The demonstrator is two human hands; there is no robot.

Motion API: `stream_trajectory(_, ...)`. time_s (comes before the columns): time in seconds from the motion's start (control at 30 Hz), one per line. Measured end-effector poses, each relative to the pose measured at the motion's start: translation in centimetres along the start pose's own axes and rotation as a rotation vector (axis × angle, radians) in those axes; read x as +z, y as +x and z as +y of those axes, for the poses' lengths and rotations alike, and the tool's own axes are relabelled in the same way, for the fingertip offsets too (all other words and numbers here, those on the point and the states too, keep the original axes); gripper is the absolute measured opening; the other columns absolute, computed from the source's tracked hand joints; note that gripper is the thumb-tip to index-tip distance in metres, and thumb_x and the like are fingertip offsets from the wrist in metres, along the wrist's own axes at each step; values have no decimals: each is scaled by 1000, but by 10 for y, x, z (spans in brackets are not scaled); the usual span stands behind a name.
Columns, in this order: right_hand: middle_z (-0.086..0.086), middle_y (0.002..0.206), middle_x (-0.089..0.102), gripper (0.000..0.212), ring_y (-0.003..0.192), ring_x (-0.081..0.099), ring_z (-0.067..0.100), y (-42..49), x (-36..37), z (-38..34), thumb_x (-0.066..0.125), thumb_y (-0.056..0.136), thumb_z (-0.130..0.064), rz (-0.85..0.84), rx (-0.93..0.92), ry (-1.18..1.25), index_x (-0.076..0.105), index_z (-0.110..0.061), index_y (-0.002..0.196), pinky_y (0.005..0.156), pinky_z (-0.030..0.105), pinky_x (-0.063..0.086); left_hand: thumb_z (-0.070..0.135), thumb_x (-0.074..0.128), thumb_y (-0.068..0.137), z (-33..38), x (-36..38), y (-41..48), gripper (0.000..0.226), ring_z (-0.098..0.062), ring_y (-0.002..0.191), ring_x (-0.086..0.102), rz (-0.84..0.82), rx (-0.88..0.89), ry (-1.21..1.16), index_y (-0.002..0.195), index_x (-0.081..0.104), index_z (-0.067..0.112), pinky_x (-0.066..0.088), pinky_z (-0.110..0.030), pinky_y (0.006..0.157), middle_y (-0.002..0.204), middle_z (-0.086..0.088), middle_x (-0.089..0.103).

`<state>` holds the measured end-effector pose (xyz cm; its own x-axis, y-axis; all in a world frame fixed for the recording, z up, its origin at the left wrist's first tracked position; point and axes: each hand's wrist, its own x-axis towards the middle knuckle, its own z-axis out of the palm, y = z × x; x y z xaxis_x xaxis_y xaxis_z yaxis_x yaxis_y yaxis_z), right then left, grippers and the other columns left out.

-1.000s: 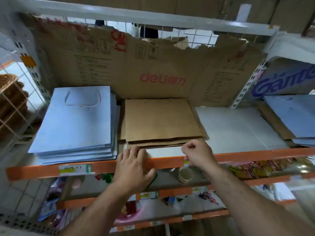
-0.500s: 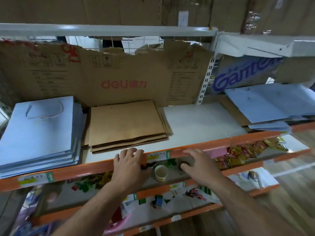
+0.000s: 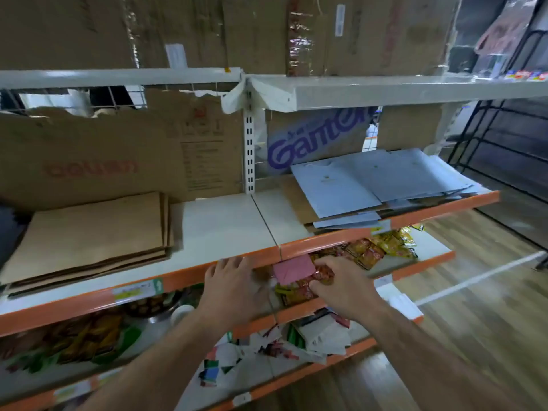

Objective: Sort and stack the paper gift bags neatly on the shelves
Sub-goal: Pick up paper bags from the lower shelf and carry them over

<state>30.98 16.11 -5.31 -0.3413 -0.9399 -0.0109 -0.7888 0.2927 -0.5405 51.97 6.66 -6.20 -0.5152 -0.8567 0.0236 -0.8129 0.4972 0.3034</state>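
Note:
A neat stack of brown paper bags lies flat on the left part of the white shelf. On the shelf's right section, several light blue paper bags lie fanned out in a loose pile over brown ones. My left hand hovers in front of the orange shelf edge, fingers straight, holding nothing. My right hand is beside it to the right, fingers relaxed and empty, in front of the lower shelf.
Cardboard sheets line the back of the shelf. A white upright post divides the two sections. Lower shelves hold snack packets, a pink card and a paper cup. Wooden floor lies to the right.
The view has swung right, so the blue stack on the left has left the frame. Both hands have come off the brown stack and moved right along the shelf edge, the right one uncurling.

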Motion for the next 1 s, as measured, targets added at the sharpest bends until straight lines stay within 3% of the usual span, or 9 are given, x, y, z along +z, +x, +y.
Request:
stream_trajectory(0.37, -10, 124, 59, 47, 107, 61, 12, 33, -54, 97, 65, 87, -44, 86, 171, 105, 59, -30, 131, 91, 32, 52, 52, 49, 93, 106, 31, 98, 62, -24, 134, 37, -29, 143, -85, 148, 37, 27, 35, -42, 111, 145, 0, 45)
stream_trajectory(0.43, -6, 112, 63, 36, 94, 64, 10, 50, -65, 111, 66, 89, -38, 128, 192, 99, 63, -29, 123, 79, 28, 53, 49, 52, 92, 118, 37, 126, 61, -25, 132, 38, -24, 153, -146, 146, 41, 24, 39, -40, 108, 143, -2, 46)
stream_trajectory(0.5, -6, 100, 63, 29, 67, 61, 2, 69, -75, 123, 65, 89, -33, 160, 218, 123, 64, -28, 117, 59, 25, 48, 51, 53, 91, 130, 40, 155, 61, -25, 130, 38, -35, 146, -201, 144, 41, 23, 41, -39, 105, 140, -2, 47)
stream_trajectory(0.53, -7, 100, 63, 30, 65, 61, 1, 79, -79, 129, 64, 89, -34, 174, 226, 129, 64, -28, 119, 58, 24, 48, 53, 53, 91, 135, 42, 169, 62, -25, 130, 38, -49, 141, -215, 144, 40, 23, 40, -39, 105, 141, -3, 45)
stream_trajectory(0.6, -8, 110, 61, 37, 90, 64, 6, 100, -87, 140, 64, 88, -36, 192, 247, 135, 62, -27, 124, 74, 26, 53, 52, 55, 91, 144, 44, 193, 63, -28, 132, 40, -69, 124, -226, 143, 38, 23, 41, -40, 105, 143, -6, 43)
stream_trajectory(0.67, -9, 118, 56, 41, 101, 60, 9, 121, -96, 147, 64, 88, -38, 193, 275, 140, 61, -27, 128, 84, 28, 51, 51, 57, 90, 149, 46, 213, 61, -31, 130, 43, -81, 87, -241, 141, 38, 22, 44, -42, 101, 143, -10, 42)
stream_trajectory(0.77, -12, 113, 56, 37, 98, 56, 9, 150, -103, 159, 61, 91, -36, 190, 240, 60, 59, -29, 127, 80, 25, 45, 52, 60, 89, 152, 50, 238, 65, -34, 129, 45, -89, 35, -266, 142, 37, 20, 43, -42, 97, 143, -13, 40)
stream_trajectory(0.9, -11, 108, 66, 35, 95, 63, 12, 180, -108, 174, 63, 91, -37, 206, 222, 57, 59, -23, 123, 80, 31, 54, 52, 61, 89, 156, 55, 259, 71, -35, 127, 49, -55, -47, -271, 146, 33, 20, 43, -39, 94, 145, -14, 38)
stream_trajectory(1.0, -12, 92, 64, 27, 80, 60, 7, 202, -113, 186, 63, 91, -35, 167, 240, 91, 61, -20, 114, 65, 22, 47, 54, 64, 86, 159, 57, 270, 74, -35, 118, 55, -48, -148, -305, 146, 33, 22, 46, -39, 93, 141, -13, 39)
